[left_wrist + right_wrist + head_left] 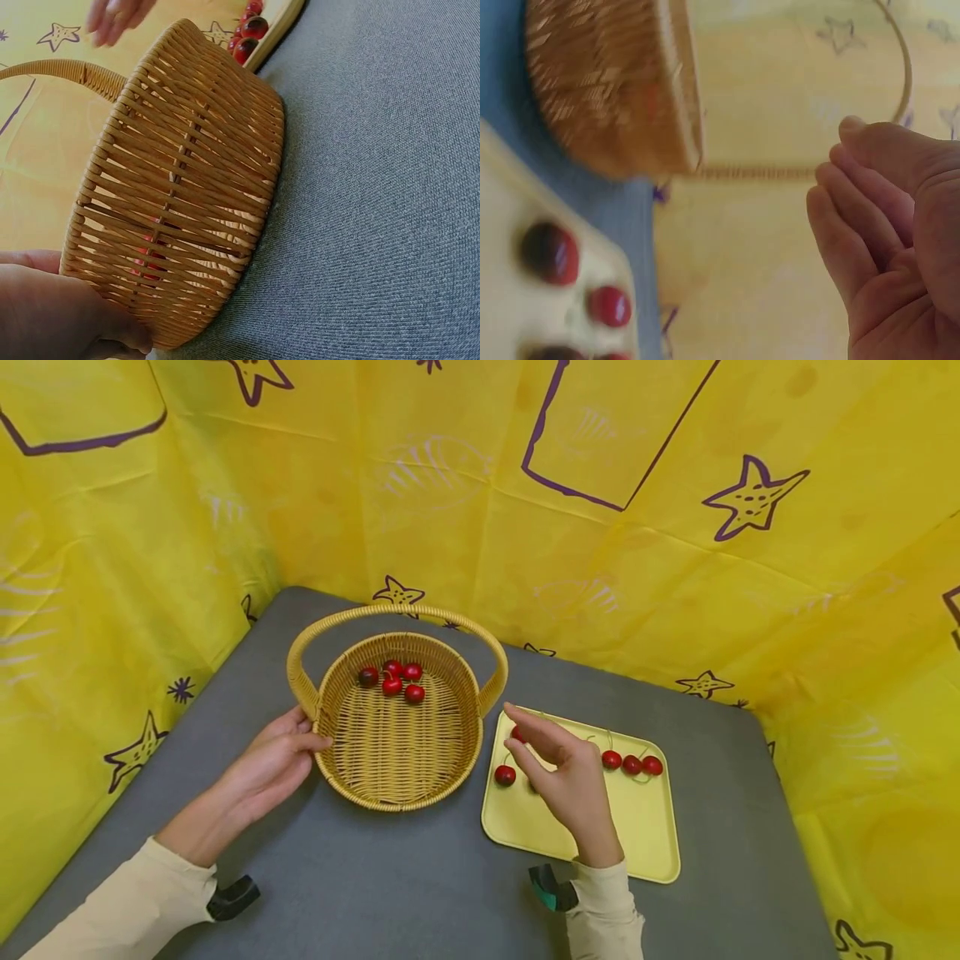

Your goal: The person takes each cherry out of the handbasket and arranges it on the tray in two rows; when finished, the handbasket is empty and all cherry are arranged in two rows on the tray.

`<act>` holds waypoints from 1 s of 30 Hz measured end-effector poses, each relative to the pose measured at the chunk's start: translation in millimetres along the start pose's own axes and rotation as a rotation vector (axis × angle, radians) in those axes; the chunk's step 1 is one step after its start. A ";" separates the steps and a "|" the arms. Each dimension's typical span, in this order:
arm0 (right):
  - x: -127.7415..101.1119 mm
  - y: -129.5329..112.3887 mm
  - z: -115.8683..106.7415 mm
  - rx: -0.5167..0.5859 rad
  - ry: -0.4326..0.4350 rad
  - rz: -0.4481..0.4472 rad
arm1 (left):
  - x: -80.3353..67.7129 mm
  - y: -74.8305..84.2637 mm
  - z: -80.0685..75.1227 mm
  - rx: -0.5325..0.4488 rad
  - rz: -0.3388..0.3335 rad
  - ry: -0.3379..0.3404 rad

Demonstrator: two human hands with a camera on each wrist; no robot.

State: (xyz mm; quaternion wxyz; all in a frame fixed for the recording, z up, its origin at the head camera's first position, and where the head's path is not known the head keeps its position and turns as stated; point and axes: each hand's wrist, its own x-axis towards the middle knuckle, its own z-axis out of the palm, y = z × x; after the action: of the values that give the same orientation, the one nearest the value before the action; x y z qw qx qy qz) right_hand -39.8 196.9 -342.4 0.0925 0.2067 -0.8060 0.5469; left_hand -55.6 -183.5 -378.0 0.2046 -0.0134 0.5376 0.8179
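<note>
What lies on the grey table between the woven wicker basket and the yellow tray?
Nothing: in the head view only a narrow strip of bare grey table separates the woven wicker basket from the yellow tray.

We see a round woven basket (397,752) of pale yellow wicker, upright on the grey surface (390,877), its arched handle (390,612) standing over it. Five red cherries (392,678) lie clustered at its far inner side. Just to its right sits a flat yellow tray (645,835), where more red cherries rest: one (505,775) near the left edge, three in a row (632,764) toward the far right.
</note>
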 end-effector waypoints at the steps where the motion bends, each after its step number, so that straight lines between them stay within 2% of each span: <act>1: 5.0 -3.1 4.6 0.012 -0.015 -0.012 | -0.3 0.1 0.0 -0.002 0.002 0.001; 6: 28.1 -13.6 29.7 0.051 -0.101 -0.056 | -0.9 0.2 -0.5 0.012 0.007 0.004; 11: 52.0 -10.7 55.6 0.059 -0.152 -0.063 | -0.6 -0.1 -0.5 0.020 0.004 0.007; 20: 82.2 11.1 91.4 -0.060 -0.245 0.056 | 0.0 -0.1 0.6 -0.008 0.004 -0.005; 30: 96.9 30.1 109.7 -0.127 -0.371 0.169 | -1.1 0.3 0.6 0.002 0.001 0.007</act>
State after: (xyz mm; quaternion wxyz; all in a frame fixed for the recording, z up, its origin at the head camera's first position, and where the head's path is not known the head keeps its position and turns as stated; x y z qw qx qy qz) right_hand -131.4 83.0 -373.7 -0.0910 0.2291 -0.8566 0.4533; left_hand -54.5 -183.4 -377.3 0.2020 -0.0158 0.5390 0.8176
